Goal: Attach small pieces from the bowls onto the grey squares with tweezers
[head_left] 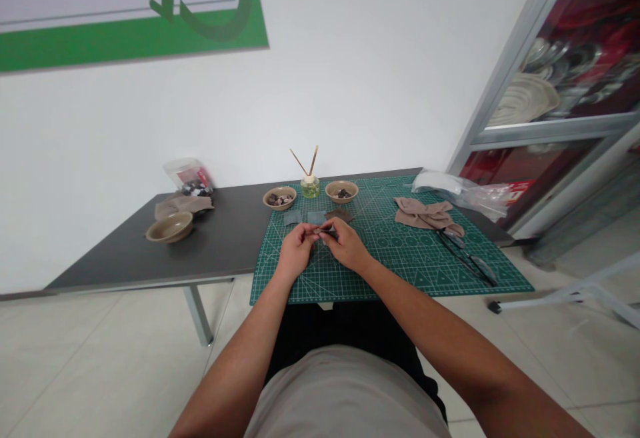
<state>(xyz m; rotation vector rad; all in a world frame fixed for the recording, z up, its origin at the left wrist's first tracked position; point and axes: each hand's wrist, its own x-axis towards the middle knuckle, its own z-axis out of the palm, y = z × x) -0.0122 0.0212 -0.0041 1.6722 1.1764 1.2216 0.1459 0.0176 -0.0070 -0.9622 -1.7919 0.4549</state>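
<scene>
As hands (346,245) meet, they pinch; something dark (329,231) shows.

A green-bordered poster (150,47) hangs on the white wall (360,71) at far left. Below it is a clear plastic jar (184,173) with a red marking. A small glass bottle (311,188) holding two thin brown sticks (313,160) stands far in the middle. To the right lie a crumpled brown cloth (423,213), black-framed eyeglasses (465,259) at its near edge, and a clear plastic bag (463,191) beyond.

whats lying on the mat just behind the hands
Two bluish-grey pieces and one brown piece. The left hand and right hand hide the mat beneath, perhaps some near edges too.
</scene>
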